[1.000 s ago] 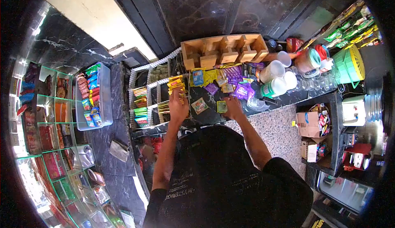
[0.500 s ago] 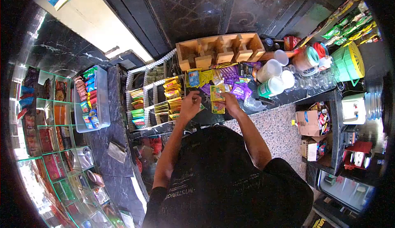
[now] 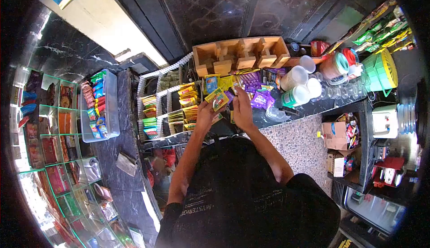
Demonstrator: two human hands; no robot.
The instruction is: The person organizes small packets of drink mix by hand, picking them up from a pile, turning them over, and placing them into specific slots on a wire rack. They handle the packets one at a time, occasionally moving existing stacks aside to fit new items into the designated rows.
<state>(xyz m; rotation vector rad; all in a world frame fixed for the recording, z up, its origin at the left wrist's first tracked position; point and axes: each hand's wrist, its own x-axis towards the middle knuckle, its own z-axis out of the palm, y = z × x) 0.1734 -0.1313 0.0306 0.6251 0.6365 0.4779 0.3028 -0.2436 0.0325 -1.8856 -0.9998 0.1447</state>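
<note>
My left hand (image 3: 205,117) is closed on a yellow sachet (image 3: 218,99) with a red and green print, tilted above the counter. My right hand (image 3: 242,111) reaches over the counter beside it. Its fingers are stretched towards a pile of yellow sachets (image 3: 227,82), and I see nothing held in them. Purple sachets (image 3: 262,99) lie just right of that hand. A blue-and-yellow sachet (image 3: 211,85) lies behind the held one. Another yellow sachet below the hands is mostly hidden.
A wooden compartment box (image 3: 245,62) stands behind the sachets. To the left is a white divided rack (image 3: 157,110) with upright sachets, then a clear plastic bin (image 3: 110,109) of packets. Plastic jars (image 3: 294,78) and glasses (image 3: 340,90) line the counter's right side.
The yellow sachet has risen and moved left, and is now in my left hand, which was beside it. My right hand has let go of it and moved up towards the pile.
</note>
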